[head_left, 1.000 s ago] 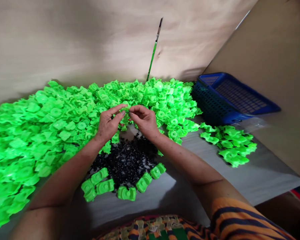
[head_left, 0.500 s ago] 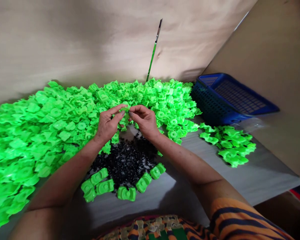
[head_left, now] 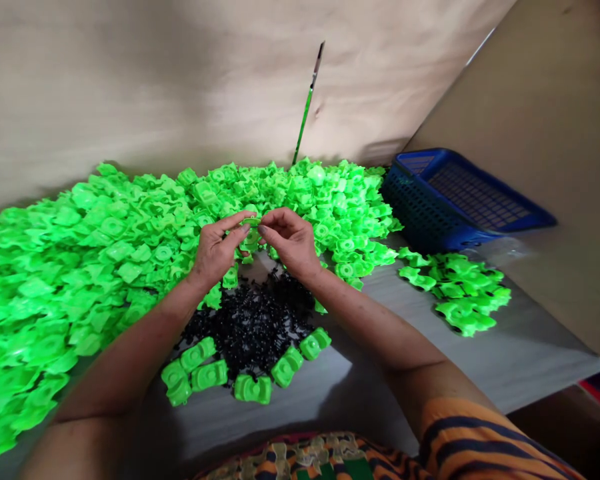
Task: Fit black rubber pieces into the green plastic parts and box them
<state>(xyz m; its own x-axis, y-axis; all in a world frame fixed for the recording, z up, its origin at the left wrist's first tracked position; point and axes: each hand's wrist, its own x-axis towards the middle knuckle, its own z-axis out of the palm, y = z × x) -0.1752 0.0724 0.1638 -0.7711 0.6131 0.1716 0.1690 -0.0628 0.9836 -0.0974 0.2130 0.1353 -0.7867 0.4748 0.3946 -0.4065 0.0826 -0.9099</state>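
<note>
Between thumb and fingers, my left hand (head_left: 220,245) grips a small green plastic toy car body (head_left: 251,223). My right hand (head_left: 291,241) is pinched at the part's right end; whether it grips the green part or a small black piece there is hidden by the fingertips. Below both hands lies a heap of small black axle-like pieces (head_left: 257,327). Several green car bodies (head_left: 253,388) are laid out along the near edge of this heap. Behind the hands spreads a large pile of green car bodies (head_left: 145,233).
At the back right stands a blue plastic basket (head_left: 430,213) against the side wall. In front of it sits a small group of green pieces with black parts (head_left: 470,293). A thin green stick (head_left: 305,120) leans on the back wall. The grey tabletop (head_left: 380,393) ends close to my body.
My right hand has shifted very slightly right, and a bit more of the green part shows between the fingertips. The left hand keeps its grip. The piles look the same.
</note>
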